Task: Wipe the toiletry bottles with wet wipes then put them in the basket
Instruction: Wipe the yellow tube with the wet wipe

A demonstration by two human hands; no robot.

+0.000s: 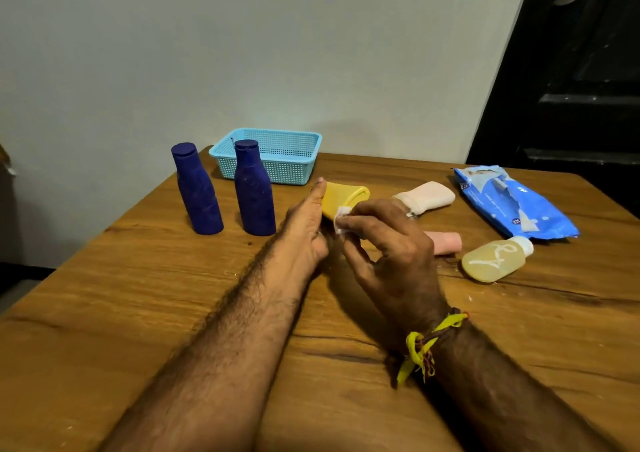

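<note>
My left hand (pixel 306 223) holds a yellow tube (pixel 341 199) over the middle of the table, thumb along its left side. My right hand (pixel 388 244) pinches a small white wet wipe (pixel 341 219) against the tube's lower part. Two dark blue bottles (pixel 197 190) (pixel 254 188) stand upright at the left. Behind them sits the light blue mesh basket (pixel 298 140), which looks empty. To the right lie a white tube (pixel 427 196), a pink tube (pixel 446 242) partly behind my right hand, and a clear bottle of yellowish liquid (pixel 495 259).
A torn-open blue pack of wet wipes (pixel 512 202) lies at the right rear of the wooden table (pixel 138 313). The table stands against a pale wall, and a dark door is at the far right.
</note>
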